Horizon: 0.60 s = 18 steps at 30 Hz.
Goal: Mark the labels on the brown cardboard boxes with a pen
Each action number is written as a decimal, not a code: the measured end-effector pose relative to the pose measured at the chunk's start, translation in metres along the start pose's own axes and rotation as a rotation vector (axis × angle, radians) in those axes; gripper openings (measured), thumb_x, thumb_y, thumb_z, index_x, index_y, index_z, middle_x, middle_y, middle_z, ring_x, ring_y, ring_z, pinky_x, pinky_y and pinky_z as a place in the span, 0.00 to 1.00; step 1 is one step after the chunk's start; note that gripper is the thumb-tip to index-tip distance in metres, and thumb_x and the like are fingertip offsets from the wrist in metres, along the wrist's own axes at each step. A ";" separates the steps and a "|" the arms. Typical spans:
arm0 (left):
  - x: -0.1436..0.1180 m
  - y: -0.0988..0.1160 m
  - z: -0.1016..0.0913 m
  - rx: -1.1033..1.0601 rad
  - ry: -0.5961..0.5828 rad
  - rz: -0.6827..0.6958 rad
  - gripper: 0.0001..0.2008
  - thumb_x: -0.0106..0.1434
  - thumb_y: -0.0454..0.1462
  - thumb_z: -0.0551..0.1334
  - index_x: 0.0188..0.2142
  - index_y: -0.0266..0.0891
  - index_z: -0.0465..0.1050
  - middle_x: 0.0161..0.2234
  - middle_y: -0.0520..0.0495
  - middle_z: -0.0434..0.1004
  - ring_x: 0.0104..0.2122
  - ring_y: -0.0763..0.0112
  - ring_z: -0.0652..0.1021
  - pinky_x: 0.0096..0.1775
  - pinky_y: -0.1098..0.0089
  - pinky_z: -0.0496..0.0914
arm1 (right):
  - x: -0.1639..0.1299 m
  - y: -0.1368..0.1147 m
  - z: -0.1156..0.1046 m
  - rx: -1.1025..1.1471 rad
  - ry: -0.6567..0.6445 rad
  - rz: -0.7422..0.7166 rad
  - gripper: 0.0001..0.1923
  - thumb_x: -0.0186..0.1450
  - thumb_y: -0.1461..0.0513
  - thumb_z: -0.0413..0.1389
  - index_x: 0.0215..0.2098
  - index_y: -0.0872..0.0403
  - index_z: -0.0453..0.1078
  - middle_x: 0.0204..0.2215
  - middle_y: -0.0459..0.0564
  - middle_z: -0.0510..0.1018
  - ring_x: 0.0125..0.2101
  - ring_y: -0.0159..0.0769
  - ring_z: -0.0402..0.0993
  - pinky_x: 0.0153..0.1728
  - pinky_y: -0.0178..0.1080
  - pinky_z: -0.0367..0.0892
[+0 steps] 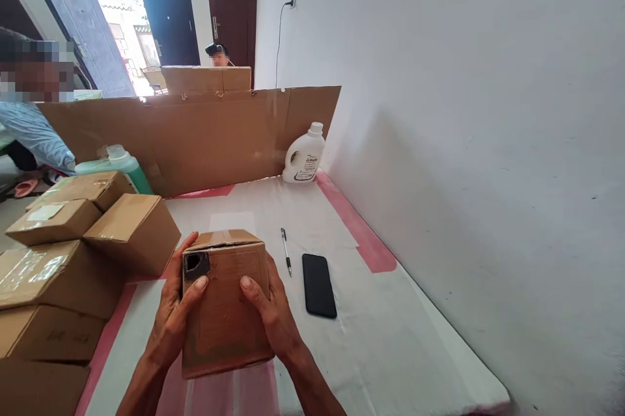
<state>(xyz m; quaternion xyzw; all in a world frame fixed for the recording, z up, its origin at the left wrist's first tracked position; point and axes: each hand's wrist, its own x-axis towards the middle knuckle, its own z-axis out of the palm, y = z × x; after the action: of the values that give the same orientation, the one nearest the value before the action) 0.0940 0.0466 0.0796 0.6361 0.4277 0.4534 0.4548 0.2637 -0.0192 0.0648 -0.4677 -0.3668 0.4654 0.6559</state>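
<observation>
On table [400, 338] | box [224, 312] upright, long axis vertical | both hands clasping sides

Small brown cardboard box [224, 302], worn and scuffed, torn dark hole at upper left corner, flaps closed, tilted up off the white-covered table, near face toward the camera, front centre.

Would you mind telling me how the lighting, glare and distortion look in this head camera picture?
Head view: the open doorway is blown out white; tape on the stacked boxes glares; the wall edge bows from wide-angle distortion; the cardboard box held in both hands is sharp, softly lit; faces behind are pixelated.
</observation>
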 end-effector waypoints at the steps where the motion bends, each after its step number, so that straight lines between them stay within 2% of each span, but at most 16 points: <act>1: 0.001 -0.003 0.001 0.004 0.004 -0.013 0.33 0.67 0.54 0.58 0.68 0.51 0.59 0.68 0.49 0.62 0.66 0.47 0.65 0.68 0.48 0.57 | 0.002 0.001 -0.002 0.010 -0.012 0.012 0.38 0.66 0.48 0.61 0.70 0.46 0.57 0.64 0.52 0.70 0.62 0.49 0.67 0.57 0.49 0.70; 3: 0.002 -0.007 0.005 0.030 0.000 -0.036 0.31 0.68 0.55 0.57 0.67 0.51 0.60 0.68 0.49 0.62 0.66 0.47 0.64 0.68 0.48 0.56 | 0.005 0.002 -0.007 0.021 -0.049 0.042 0.37 0.67 0.47 0.59 0.70 0.47 0.57 0.65 0.53 0.69 0.61 0.50 0.68 0.57 0.50 0.70; 5: 0.001 -0.006 0.009 0.063 -0.016 -0.037 0.30 0.69 0.55 0.57 0.67 0.52 0.59 0.68 0.49 0.62 0.66 0.48 0.65 0.68 0.49 0.56 | 0.007 -0.002 -0.010 -0.060 -0.005 0.029 0.38 0.67 0.47 0.60 0.70 0.47 0.55 0.66 0.53 0.66 0.63 0.50 0.66 0.61 0.52 0.66; 7: -0.003 0.000 0.014 0.082 -0.028 -0.009 0.30 0.69 0.54 0.57 0.67 0.52 0.58 0.69 0.49 0.61 0.67 0.49 0.64 0.68 0.49 0.56 | 0.010 -0.011 -0.011 -0.265 0.132 -0.080 0.40 0.64 0.47 0.62 0.70 0.47 0.56 0.68 0.53 0.63 0.67 0.51 0.60 0.66 0.55 0.57; 9: -0.008 0.008 0.019 0.099 -0.049 0.029 0.31 0.69 0.54 0.57 0.68 0.52 0.57 0.69 0.48 0.59 0.68 0.50 0.62 0.69 0.49 0.53 | 0.015 -0.023 -0.008 -0.500 0.229 -0.252 0.39 0.63 0.47 0.64 0.67 0.47 0.61 0.67 0.54 0.64 0.67 0.52 0.57 0.68 0.57 0.52; 11: -0.011 0.015 0.022 0.118 -0.076 0.045 0.31 0.70 0.52 0.57 0.69 0.51 0.56 0.71 0.47 0.56 0.70 0.52 0.59 0.70 0.49 0.51 | 0.022 -0.033 -0.002 -0.680 0.208 -0.383 0.33 0.62 0.46 0.65 0.61 0.48 0.69 0.62 0.55 0.70 0.63 0.53 0.63 0.65 0.59 0.57; 13: -0.013 0.019 0.023 0.122 -0.077 0.033 0.30 0.72 0.51 0.55 0.70 0.50 0.54 0.72 0.48 0.54 0.71 0.54 0.56 0.70 0.50 0.50 | 0.028 -0.038 0.006 -0.799 0.170 -0.433 0.26 0.61 0.47 0.66 0.53 0.50 0.75 0.56 0.56 0.76 0.57 0.53 0.68 0.60 0.59 0.64; 15: -0.015 0.020 0.022 0.109 -0.049 0.001 0.28 0.74 0.50 0.52 0.70 0.51 0.55 0.72 0.49 0.53 0.71 0.55 0.55 0.71 0.51 0.49 | 0.029 -0.040 0.016 -0.870 0.168 -0.438 0.22 0.60 0.49 0.68 0.47 0.52 0.77 0.50 0.56 0.78 0.52 0.52 0.70 0.55 0.56 0.69; 18: -0.017 0.017 0.015 0.084 0.037 -0.071 0.26 0.73 0.52 0.52 0.67 0.51 0.60 0.70 0.48 0.59 0.69 0.53 0.60 0.71 0.50 0.49 | 0.025 -0.040 0.033 -0.910 0.198 -0.430 0.20 0.57 0.52 0.70 0.42 0.53 0.76 0.46 0.54 0.79 0.48 0.50 0.71 0.52 0.54 0.70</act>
<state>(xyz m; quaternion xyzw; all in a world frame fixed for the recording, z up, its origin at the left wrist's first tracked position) 0.1074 0.0236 0.0903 0.6306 0.4772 0.4301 0.4355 0.2517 0.0083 0.1141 -0.6615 -0.5563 0.0667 0.4984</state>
